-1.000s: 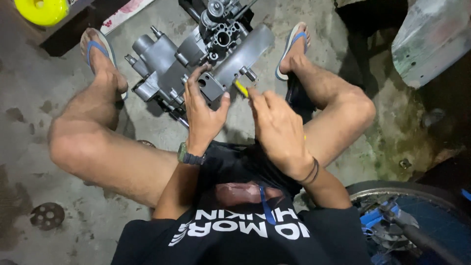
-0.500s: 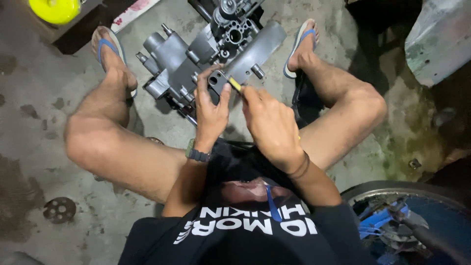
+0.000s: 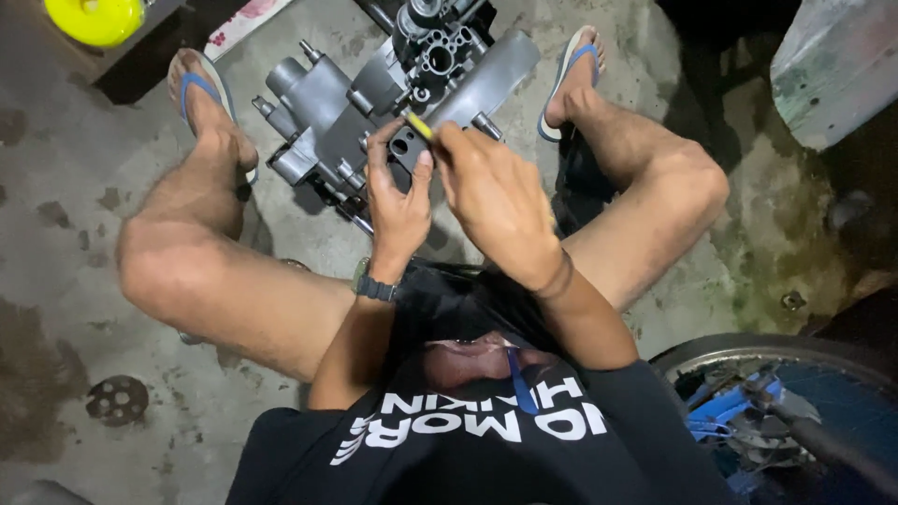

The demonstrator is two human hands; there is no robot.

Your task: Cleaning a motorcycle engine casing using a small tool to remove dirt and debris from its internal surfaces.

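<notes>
While gripped by hands (image 3: 449,187), engine casing (image 3: 327,112), floor

Left hand (image 3: 398,196): raised ahead of the chest, palm away from the camera, fingers curled forward in a grip, thumb up at its right side. Right hand (image 3: 496,192): just beside it, knuckles up, fingertips pinched together near the left thumb. Both forearms bent, converging forward.

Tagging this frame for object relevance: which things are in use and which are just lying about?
In use:
left hand gripping small dark metal part
right hand holding yellow-handled tool
grey engine casing

Lying about:
yellow round object
perforated metal disc
bicycle wheel
</notes>
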